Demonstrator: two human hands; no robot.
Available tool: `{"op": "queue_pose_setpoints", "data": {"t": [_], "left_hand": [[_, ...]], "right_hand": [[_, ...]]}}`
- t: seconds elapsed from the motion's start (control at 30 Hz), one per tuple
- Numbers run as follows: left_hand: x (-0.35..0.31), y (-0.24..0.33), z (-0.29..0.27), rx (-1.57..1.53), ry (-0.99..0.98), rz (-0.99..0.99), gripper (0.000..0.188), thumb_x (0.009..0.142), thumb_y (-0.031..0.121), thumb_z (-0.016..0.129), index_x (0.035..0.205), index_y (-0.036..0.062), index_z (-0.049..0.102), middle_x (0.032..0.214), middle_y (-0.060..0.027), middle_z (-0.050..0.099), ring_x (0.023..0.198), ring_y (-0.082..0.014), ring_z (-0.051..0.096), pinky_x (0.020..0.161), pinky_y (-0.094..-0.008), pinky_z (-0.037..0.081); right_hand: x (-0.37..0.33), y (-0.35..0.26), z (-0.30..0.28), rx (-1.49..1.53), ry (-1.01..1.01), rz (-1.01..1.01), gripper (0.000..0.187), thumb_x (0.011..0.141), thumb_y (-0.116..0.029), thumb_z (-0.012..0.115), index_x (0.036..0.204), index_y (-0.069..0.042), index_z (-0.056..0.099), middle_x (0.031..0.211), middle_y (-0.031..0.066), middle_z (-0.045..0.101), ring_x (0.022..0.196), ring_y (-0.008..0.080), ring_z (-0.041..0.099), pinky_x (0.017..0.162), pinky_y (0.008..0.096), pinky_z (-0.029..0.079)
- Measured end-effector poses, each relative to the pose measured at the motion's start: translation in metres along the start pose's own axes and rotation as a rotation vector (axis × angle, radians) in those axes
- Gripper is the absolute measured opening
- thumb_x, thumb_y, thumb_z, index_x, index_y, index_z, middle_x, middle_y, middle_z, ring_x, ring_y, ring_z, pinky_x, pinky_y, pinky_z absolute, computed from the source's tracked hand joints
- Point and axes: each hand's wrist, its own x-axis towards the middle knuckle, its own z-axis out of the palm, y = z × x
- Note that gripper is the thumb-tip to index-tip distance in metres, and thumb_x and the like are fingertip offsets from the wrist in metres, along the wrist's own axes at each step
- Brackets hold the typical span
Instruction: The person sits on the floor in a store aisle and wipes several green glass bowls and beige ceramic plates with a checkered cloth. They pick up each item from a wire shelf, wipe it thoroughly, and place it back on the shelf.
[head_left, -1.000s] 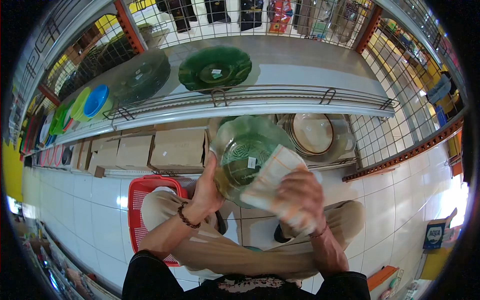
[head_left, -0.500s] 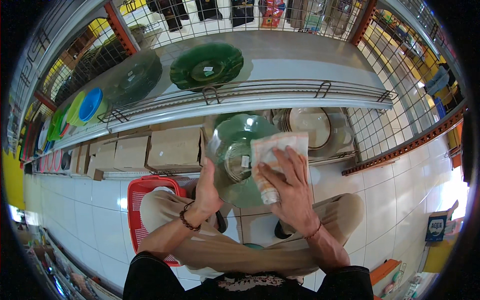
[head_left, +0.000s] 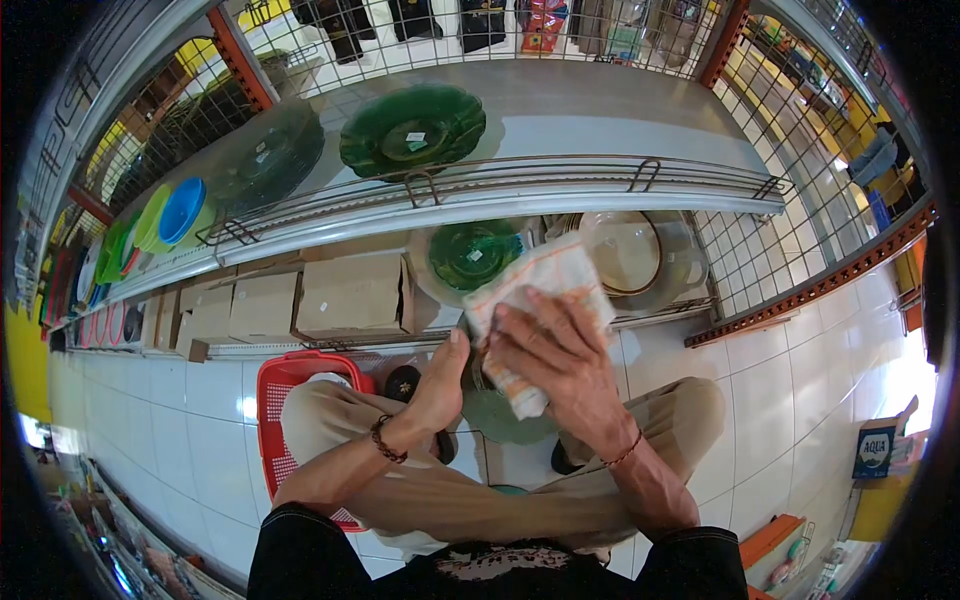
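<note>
A clear green glass plate is held in front of me, over the gap between my knees, mostly covered by a cloth and my hands. My left hand grips it at its left edge, the thumb pointing up. A white cloth with orange stripes lies over the plate's upper part. Pressing that cloth against the plate is my right hand, its fingers bent over the fabric. Beyond the cloth, on the lower shelf, sits another green glass plate with a small white sticker.
Cream bowls with brown rims are stacked on the lower shelf, right of cardboard boxes. Above runs a metal shelf with a wire rail, bearing a dark green dish. A red basket stands by my left knee.
The held plate has tilted and dropped lower, uncovering the green plate on the shelf behind. My right hand and the cloth have shifted left, closer to my left hand.
</note>
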Motion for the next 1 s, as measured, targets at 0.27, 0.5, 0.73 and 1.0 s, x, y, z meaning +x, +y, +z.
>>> {"op": "queue_pose_setpoints", "data": {"t": [0.27, 0.5, 0.73, 1.0], "left_hand": [[-0.004, 0.003, -0.004, -0.030, 0.315, 0.179, 0.057, 0.101, 0.043, 0.019, 0.120, -0.0034, 0.046, 0.114, -0.0104, 0.053, 0.103, -0.0164, 0.053, 0.090, -0.0304, 0.044], [-0.007, -0.022, 0.014, -0.026, 0.172, 0.347, 0.058, 0.099, 0.046, 0.027, 0.124, -0.0042, 0.042, 0.116, -0.0123, 0.054, 0.104, -0.0179, 0.053, 0.091, -0.0322, 0.042], [-0.005, -0.008, 0.023, -0.030, 0.077, 0.268, 0.057, 0.100, 0.044, 0.023, 0.122, -0.0036, 0.045, 0.107, -0.0116, 0.058, 0.096, -0.0167, 0.057, 0.085, -0.0308, 0.046], [-0.008, -0.024, 0.009, -0.085, 0.037, 0.060, 0.053, 0.101, 0.041, 0.021, 0.125, -0.0016, 0.042, 0.110, -0.0108, 0.057, 0.098, -0.0158, 0.056, 0.085, -0.0298, 0.045]], "right_hand": [[-0.012, -0.020, -0.011, 0.148, -0.162, 0.430, 0.050, 0.060, -0.005, 0.066, 0.110, -0.009, 0.062, 0.126, 0.0079, 0.055, 0.118, 0.0265, 0.046, 0.101, 0.0447, 0.033], [-0.015, -0.044, 0.011, 1.153, 0.047, 0.614, 0.036, 0.079, 0.000, 0.058, 0.115, 0.002, 0.056, 0.102, 0.0117, 0.066, 0.090, 0.0187, 0.062, 0.081, 0.0309, 0.048], [-0.004, -0.040, 0.012, 1.247, 0.299, 0.661, 0.030, 0.084, -0.001, 0.054, 0.113, 0.004, 0.056, 0.101, 0.0122, 0.065, 0.091, 0.0144, 0.061, 0.079, 0.0278, 0.048], [-0.015, -0.044, 0.020, 1.203, 0.255, 0.655, 0.019, 0.087, -0.001, 0.055, 0.106, 0.003, 0.058, 0.097, 0.0077, 0.063, 0.088, 0.0100, 0.057, 0.077, 0.0261, 0.047]]}}
